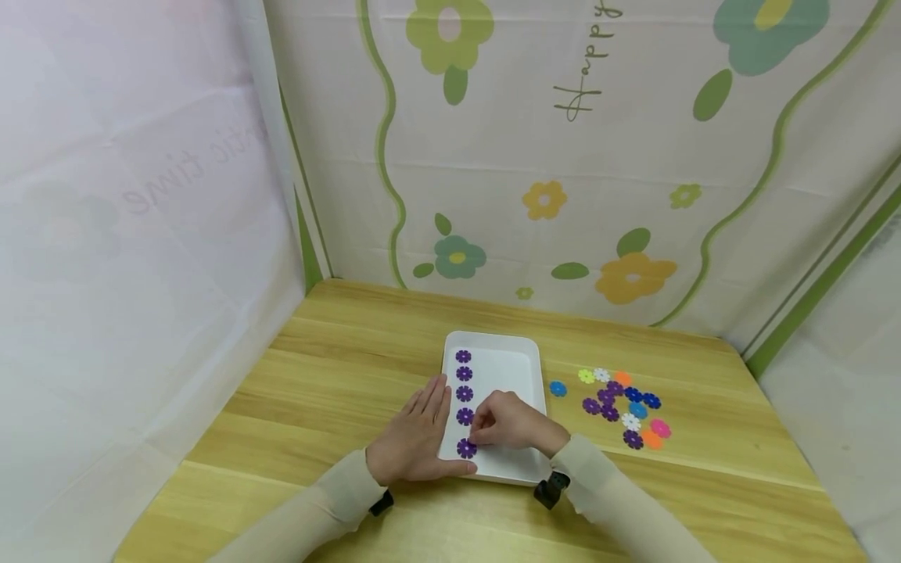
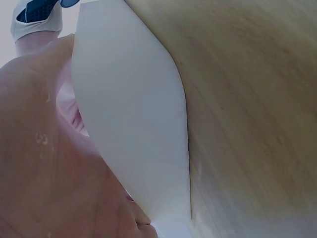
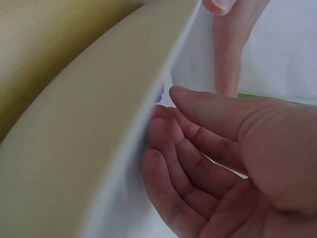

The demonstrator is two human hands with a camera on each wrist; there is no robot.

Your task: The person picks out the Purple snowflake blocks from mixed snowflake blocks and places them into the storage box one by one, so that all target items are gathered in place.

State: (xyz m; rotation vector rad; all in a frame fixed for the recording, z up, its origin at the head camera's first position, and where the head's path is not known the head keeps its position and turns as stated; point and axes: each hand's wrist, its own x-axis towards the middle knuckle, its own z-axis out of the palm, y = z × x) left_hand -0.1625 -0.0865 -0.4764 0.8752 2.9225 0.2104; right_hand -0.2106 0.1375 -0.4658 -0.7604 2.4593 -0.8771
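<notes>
A white tray (image 1: 503,367) lies on the table, with several purple flower-shaped discs (image 1: 464,393) in a column along its left side. My left hand (image 1: 415,438) lies flat over the tray's left rim, fingers straight and thumb spread along the near edge. In the left wrist view, its palm (image 2: 44,148) is against the tray's outer wall (image 2: 133,109). My right hand (image 1: 510,422) is over the tray, its fingers loosely curled and fingertips right at the nearest purple disc (image 1: 466,448). The right wrist view shows the thumb (image 3: 208,109) apart from the other fingers, nothing held between them.
Right of the tray, loose flower discs in purple, blue, white, orange, pink and yellow-green lie in a group, including a pink disc (image 1: 660,428). A single light-blue disc (image 1: 558,389) sits nearer the tray. Patterned curtains (image 1: 493,156) enclose the wooden table (image 1: 338,336).
</notes>
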